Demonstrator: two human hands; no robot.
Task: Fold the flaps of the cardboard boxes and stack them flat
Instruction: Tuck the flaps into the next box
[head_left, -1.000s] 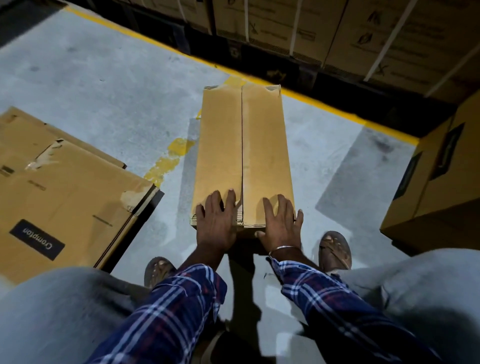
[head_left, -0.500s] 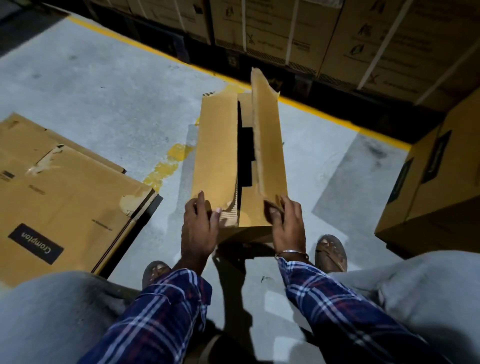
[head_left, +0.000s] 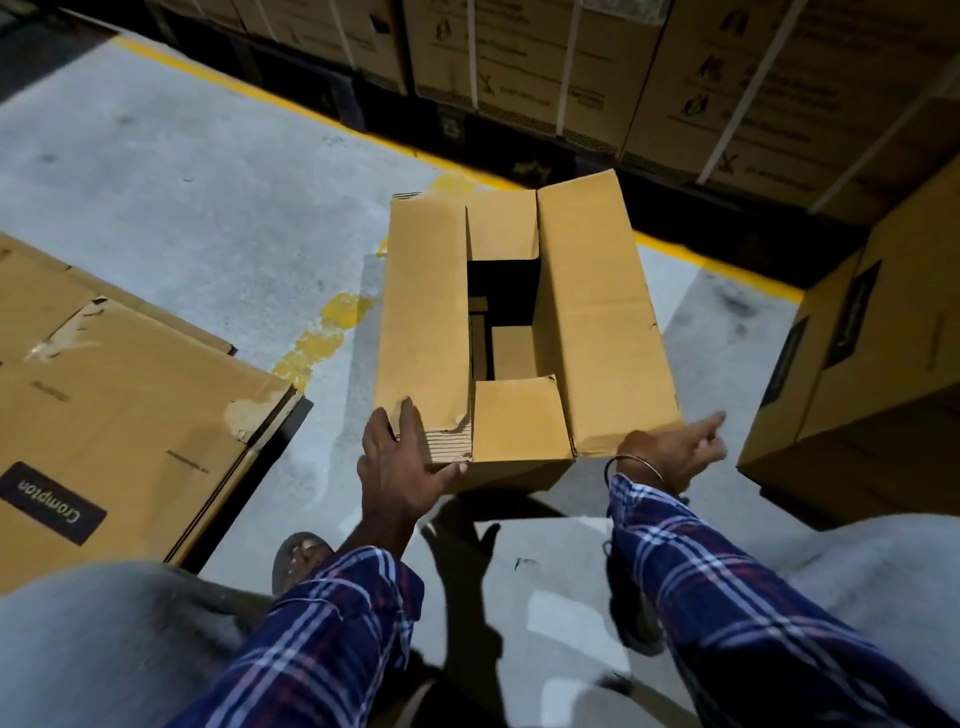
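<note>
On the grey floor (head_left: 218, 197) sat a cardboard box (head_left: 597, 332) with its long flaps apart. The left hand (head_left: 402, 467) gripped its near corner. The right hand (head_left: 675, 457), fingers loose, touched the right flap's edge.

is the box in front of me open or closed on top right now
Open. The two long flaps of the cardboard box are spread apart, leaving a dark gap into its inside; the left hand holds the near left corner.

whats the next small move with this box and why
Probably swing the left long flap outward with the left hand, which already grips its near corner. The right long flap is spread wide under the right hand, and both short end flaps still lie across the box opening, so the box cannot yet be pressed flat like the flattened cartons beside it.
</note>
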